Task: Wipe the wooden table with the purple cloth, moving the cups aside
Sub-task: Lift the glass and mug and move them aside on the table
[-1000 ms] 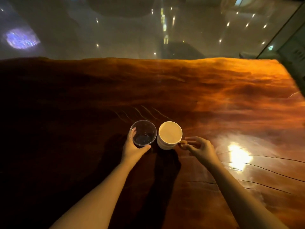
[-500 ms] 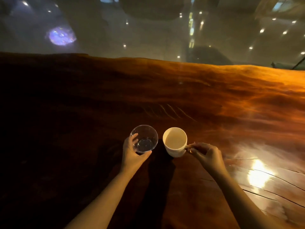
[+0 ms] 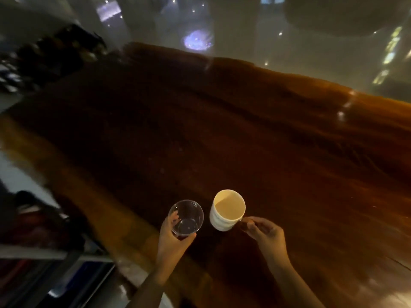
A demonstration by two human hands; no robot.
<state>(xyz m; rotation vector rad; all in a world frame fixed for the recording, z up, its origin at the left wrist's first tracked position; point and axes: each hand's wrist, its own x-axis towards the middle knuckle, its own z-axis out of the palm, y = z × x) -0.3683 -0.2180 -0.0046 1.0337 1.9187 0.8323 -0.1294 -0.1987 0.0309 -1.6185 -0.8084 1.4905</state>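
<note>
My left hand [image 3: 172, 240] grips a clear glass [image 3: 186, 216] around its side, low over the dark wooden table [image 3: 244, 141]. Just to its right, my right hand [image 3: 264, 235] pinches the handle of a white mug [image 3: 226, 210]. The two cups sit side by side, a small gap between them. Whether they rest on the wood or hover just above it I cannot tell. No purple cloth is in view. The frame is blurred by motion.
The table's left edge [image 3: 73, 178] runs diagonally down toward me; beyond it lie pale floor and dark blurred furniture [image 3: 33, 221]. Dark clutter [image 3: 55, 52] stands off the far left corner. A glossy floor with light reflections lies behind the table.
Both hands have carried the glass and mug leftward along the table. The view has swung left, bringing the table's left edge and floor into sight.
</note>
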